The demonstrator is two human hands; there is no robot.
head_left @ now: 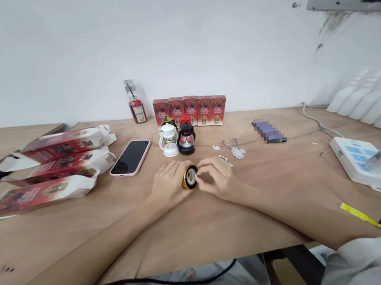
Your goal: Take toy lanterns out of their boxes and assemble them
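Observation:
My left hand [170, 183] is wrapped round a small gold lantern [185, 184], tipped so that its round underside faces me. At that underside my right hand [219, 179] pinches with thumb and forefinger; a small shiny bit shows at the fingertips, too small to name. Just beyond my hands a white lantern [169, 141] and a black lantern [186, 139] stand upright side by side. Behind them, partly hidden, are a red lantern [185, 119] and a bronze-coloured one [168, 121]. Right of these lie small white tags [238, 153] with metal bits, and several small round discs [225, 160].
Red boxes [210, 110] stand in a row by the wall, beside a bottle [137, 107]. Opened red cartons [39, 194] lie at left, near a phone [131, 158]. At right are a blurred dark phone-like object [268, 131], a power strip [358, 152] and its cable.

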